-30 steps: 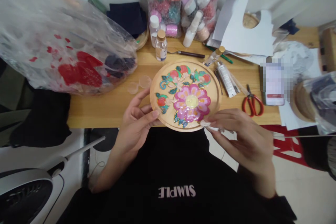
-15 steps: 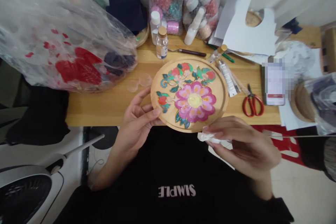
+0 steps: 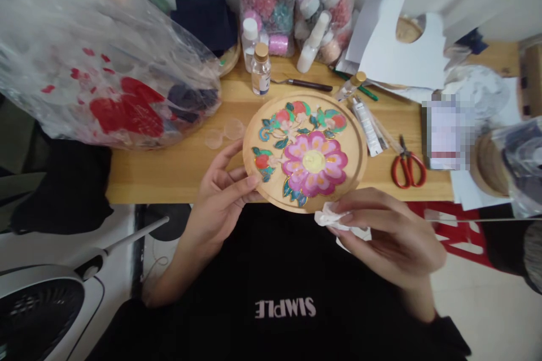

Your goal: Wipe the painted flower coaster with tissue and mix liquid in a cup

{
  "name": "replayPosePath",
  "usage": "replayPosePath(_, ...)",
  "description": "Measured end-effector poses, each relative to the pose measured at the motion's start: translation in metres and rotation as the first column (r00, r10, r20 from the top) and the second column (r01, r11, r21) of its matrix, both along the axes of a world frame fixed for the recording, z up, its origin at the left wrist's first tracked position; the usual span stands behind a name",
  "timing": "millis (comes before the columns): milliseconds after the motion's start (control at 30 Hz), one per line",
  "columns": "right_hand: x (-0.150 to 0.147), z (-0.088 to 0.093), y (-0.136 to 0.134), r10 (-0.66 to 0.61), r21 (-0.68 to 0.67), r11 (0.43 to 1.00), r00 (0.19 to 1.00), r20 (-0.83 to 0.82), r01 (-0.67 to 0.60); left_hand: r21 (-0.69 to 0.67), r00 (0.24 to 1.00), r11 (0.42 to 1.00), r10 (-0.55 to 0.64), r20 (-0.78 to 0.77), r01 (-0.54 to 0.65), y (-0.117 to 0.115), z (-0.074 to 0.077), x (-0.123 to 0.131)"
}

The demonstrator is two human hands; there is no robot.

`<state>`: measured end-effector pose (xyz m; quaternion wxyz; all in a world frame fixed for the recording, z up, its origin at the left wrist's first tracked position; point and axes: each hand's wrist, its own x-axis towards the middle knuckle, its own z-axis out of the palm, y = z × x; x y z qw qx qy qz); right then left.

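A round wooden plate [image 3: 358, 149] painted with a big pink flower and smaller red and green ones rests at the near edge of the wooden desk [image 3: 169, 172]. My left hand [image 3: 222, 194] grips its left rim, thumb on top. My right hand [image 3: 385, 231] pinches a crumpled white tissue [image 3: 328, 217] just below the plate's near rim, touching or almost touching the edge.
Red scissors [image 3: 407, 168] and a white tube [image 3: 367, 127] lie right of the plate. Small bottles [image 3: 260, 69], a dark-handled tool [image 3: 307, 84] and bags of coloured jars [image 3: 296, 0] stand behind it. A large plastic bag [image 3: 97, 62] fills the left; papers [image 3: 398, 45] lie at the right.
My right hand with the tissue slid left and slightly down along the plate's near rim. The plate shifted a little to the right under my left hand.
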<state>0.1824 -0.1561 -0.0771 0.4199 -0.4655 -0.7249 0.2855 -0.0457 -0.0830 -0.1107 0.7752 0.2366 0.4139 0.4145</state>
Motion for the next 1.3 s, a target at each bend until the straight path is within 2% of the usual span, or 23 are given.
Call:
replayPosePath(233,0.0,0.0,0.002,0.025,0.023,0.999,1.0,-0.002,-0.025,-0.022,1.0,1.0,0.021,0.013,-0.02,0.001,-0.001,0.001)
replayPosePath(400,0.004,0.001,0.003,-0.014,0.045,0.999,1.0,-0.01,0.014,-0.04,0.999,0.999,0.028,0.022,-0.027,0.001,-0.001,0.001)
replayPosePath(500,0.015,-0.002,0.004,-0.152,0.128,0.981,0.988,0.031,0.147,-0.05,0.999,0.998,0.029,0.023,-0.028,0.001,-0.001,0.0)
replayPosePath(600,0.03,-0.008,0.008,-0.322,0.219,0.928,0.944,0.071,0.3,-0.051,0.999,0.998,0.031,0.032,-0.029,0.001,-0.001,0.0)
replayPosePath(667,0.039,-0.009,0.013,-0.385,0.286,0.897,0.914,0.126,0.338,-0.055,0.999,0.998,0.031,0.034,-0.029,0.001,-0.001,0.0)
replayPosePath(800,0.047,-0.005,0.026,-0.377,0.386,0.887,0.881,0.286,0.254,-0.069,1.0,0.997,0.02,0.021,-0.018,0.001,0.0,0.001)
replayPosePath(967,0.043,0.004,0.037,-0.369,0.453,0.878,0.822,0.434,0.155,-0.08,1.0,0.997,-0.002,-0.015,0.001,0.0,0.002,0.0)
replayPosePath(1300,0.04,0.005,0.039,-0.296,0.407,0.912,0.774,0.559,0.054,-0.075,1.0,0.997,-0.006,-0.022,0.004,-0.002,0.001,-0.001)
